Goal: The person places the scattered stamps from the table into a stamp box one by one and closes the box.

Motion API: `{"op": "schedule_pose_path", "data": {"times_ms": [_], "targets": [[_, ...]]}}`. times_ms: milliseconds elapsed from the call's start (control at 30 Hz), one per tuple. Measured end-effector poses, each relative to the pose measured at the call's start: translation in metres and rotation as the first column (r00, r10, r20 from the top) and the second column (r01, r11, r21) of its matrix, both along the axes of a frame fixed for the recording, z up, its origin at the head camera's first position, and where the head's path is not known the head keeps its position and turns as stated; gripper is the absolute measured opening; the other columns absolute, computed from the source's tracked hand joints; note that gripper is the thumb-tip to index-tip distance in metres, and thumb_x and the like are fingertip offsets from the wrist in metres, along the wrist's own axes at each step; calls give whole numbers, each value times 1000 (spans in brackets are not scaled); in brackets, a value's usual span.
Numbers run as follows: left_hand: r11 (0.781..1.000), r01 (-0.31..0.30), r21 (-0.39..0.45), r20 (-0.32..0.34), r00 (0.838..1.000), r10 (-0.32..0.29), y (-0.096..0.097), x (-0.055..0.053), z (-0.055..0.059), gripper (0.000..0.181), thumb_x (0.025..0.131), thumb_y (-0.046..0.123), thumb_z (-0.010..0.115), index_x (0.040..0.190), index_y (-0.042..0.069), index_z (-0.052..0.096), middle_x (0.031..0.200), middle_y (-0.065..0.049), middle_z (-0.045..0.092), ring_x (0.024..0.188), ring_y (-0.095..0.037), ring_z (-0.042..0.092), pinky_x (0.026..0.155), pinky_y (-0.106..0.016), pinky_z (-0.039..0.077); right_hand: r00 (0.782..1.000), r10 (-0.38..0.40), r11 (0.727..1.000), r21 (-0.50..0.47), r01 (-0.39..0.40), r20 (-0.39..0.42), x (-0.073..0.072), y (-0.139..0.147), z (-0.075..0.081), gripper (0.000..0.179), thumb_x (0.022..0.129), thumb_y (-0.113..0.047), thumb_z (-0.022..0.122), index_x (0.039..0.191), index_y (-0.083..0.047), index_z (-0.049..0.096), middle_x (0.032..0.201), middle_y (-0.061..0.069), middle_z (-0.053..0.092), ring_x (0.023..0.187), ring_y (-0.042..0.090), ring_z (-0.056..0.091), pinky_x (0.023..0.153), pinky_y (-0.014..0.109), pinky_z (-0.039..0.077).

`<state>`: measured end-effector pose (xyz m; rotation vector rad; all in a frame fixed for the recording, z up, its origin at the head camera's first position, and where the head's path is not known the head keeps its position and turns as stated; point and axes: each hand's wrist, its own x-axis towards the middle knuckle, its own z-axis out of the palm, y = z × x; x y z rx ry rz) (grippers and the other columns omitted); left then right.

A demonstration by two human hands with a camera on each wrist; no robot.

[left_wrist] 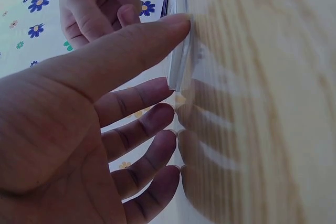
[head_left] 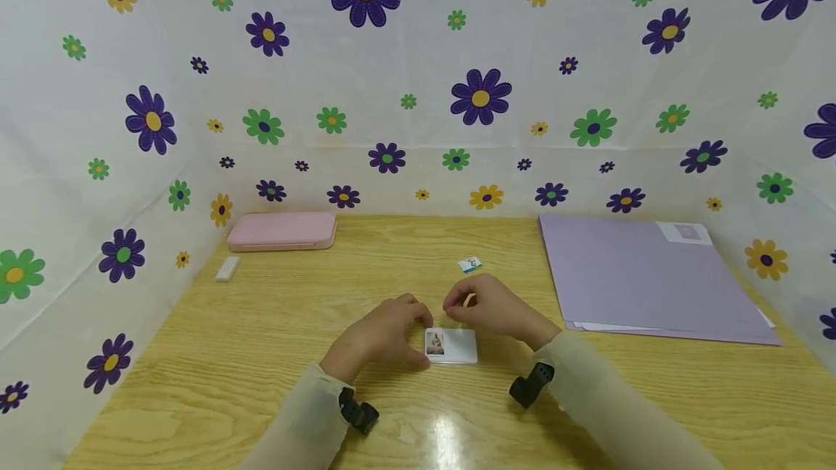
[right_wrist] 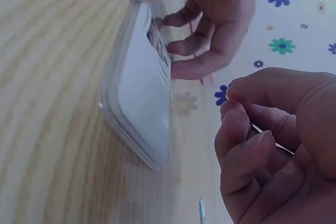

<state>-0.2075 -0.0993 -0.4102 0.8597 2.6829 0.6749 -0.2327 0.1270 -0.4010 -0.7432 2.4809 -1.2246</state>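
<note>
In the head view a flat white card-like piece (head_left: 461, 347) with rounded corners lies on the wooden table, a small picture of a seated figure (head_left: 435, 343) at its left end. Its edge looks layered in the right wrist view. My left hand (head_left: 390, 336) holds it at the left end, thumb on the near edge and index finger on the far edge. The right hand (head_left: 490, 308) hovers just beyond its right end, apart from it. Thumb and index fingertips (right_wrist: 231, 92) meet there, the other fingers curled; nothing shows between them. Behind lies a small white-and-blue card (head_left: 469, 264).
At the back left are a pink case (head_left: 282, 231) and a small white block (head_left: 227, 268). A large purple folder (head_left: 653, 278) with papers under it covers the right side. Flower-patterned cloth (head_left: 418, 78) hangs around the table's back and sides.
</note>
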Motion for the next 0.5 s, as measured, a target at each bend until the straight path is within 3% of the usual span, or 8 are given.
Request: {"op": "schedule_pose_path", "data": {"times_ms": [200, 500], "targets": [[1000, 7, 1, -14, 1000, -7, 0, -1, -1, 48, 73, 31, 89, 111, 15, 65, 111, 1, 55, 103, -18, 53, 93, -37, 46, 1000, -16, 1000, 8, 16, -17, -9, 5, 3, 12, 95, -12, 66, 102, -4, 71, 91, -1, 67, 73, 17, 60, 67, 32, 51], [1000, -1, -9, -8, 1000, 1, 1, 1, 0, 47, 73, 31, 89, 110, 16, 65, 112, 1, 55, 102, -18, 53, 93, -37, 46, 994, -109, 994, 29, 110, -32, -21, 5, 5, 13, 96, -14, 65, 105, -7, 71, 95, -1, 65, 90, 21, 57, 77, 35, 48]]}}
